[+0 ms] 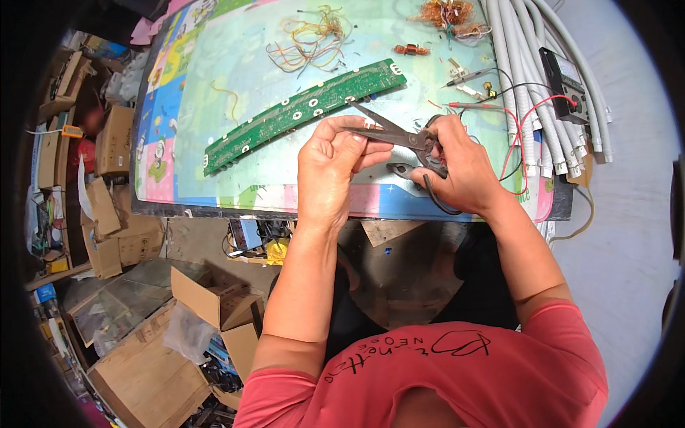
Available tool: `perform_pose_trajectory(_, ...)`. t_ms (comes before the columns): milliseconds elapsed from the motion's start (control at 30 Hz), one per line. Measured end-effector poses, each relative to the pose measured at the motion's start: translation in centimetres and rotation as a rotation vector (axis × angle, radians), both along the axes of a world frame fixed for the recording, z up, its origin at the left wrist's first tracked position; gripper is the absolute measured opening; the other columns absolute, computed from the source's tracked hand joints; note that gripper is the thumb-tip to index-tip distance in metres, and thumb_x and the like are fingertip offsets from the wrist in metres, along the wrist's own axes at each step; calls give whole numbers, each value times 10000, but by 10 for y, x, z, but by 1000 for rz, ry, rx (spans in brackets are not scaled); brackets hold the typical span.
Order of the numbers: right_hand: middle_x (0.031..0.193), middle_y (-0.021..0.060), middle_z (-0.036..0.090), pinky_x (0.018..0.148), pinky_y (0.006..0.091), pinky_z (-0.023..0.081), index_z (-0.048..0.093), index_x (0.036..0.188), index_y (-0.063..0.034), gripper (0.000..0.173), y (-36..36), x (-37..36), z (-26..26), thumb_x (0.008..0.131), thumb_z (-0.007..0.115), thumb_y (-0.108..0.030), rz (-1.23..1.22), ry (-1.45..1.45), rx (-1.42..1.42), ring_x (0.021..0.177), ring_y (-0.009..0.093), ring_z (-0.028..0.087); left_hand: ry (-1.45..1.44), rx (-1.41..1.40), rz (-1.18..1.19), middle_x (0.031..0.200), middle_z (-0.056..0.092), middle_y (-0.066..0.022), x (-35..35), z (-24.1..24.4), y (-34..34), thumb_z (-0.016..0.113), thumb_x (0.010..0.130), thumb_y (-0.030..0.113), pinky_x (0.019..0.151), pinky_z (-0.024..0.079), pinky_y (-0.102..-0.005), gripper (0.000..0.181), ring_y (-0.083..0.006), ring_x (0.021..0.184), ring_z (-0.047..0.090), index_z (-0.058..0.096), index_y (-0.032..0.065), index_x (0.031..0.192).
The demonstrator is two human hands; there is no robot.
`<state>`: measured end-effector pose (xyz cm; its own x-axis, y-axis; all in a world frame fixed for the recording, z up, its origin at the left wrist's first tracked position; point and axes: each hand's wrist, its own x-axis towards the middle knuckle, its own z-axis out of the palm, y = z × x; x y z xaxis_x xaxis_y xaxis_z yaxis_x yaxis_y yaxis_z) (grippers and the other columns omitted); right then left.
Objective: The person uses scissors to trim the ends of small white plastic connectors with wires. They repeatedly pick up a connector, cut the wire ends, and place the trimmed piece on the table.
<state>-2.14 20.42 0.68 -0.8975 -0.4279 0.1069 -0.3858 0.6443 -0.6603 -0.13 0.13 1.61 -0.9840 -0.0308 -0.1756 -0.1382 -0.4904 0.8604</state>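
My right hand (460, 160) grips a pair of dark metal scissors (409, 139) by the handles, with the blades apart and pointing left. My left hand (332, 155) is close to the blades, thumb and forefinger pinched together around a small white piece (369, 124) too small to name. The lower blade passes right by these fingertips. Under my right hand lie the jaws of what look like pliers (400, 170), the rest partly hidden. Just beyond both hands, a long green printed circuit board (305, 113) lies slantwise on the patterned table mat (257, 176).
Tangled thin wires (316, 40), a copper coil (411, 50) and a copper wire bundle (447, 13) lie farther back. At right, a multimeter (564, 85) with probe leads (516, 134) rests against white corrugated hoses (514, 80). Cardboard boxes (219, 305) stand on the floor at left.
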Motion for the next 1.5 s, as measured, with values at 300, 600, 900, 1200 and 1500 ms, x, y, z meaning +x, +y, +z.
perform_pose_trajectory(300,919,188,548,624,456,468,456,983,2,522,-6,5,-4,757,742,-372,36,62,129,791,396,585,-42,57,-31,955,647,-157,1,-4,-7,537,912,13,730,581,-327,152,-236,809,680,551,-55,1047)
perform_pose_trajectory(600,581,197,560,517,463,465,419,905,11,487,-12,13,-5,829,674,-396,59,46,215,567,407,594,-74,-47,24,883,660,-152,2,2,-9,587,883,10,701,583,-309,83,-230,769,683,594,-55,934)
perform_pose_trajectory(900,567,197,553,500,463,471,399,894,22,463,-18,16,-6,874,629,-379,90,-21,120,551,407,589,-129,87,1,866,660,-169,2,1,-17,588,869,-3,701,587,-312,69,-245,769,687,588,-59,910)
perform_pose_trajectory(1200,630,205,569,529,471,444,391,884,26,394,-20,18,6,908,608,-302,182,-366,-24,626,428,592,-163,87,-14,838,666,-160,1,6,-21,633,846,49,680,585,-293,94,-207,732,679,604,-27,892)
perform_pose_trajectory(1500,589,184,505,511,415,414,400,856,-12,329,-13,16,-4,930,580,-277,175,-908,-346,549,397,526,-187,126,-17,854,669,-164,2,2,-24,621,842,55,695,588,-299,125,-194,735,679,601,-43,918)
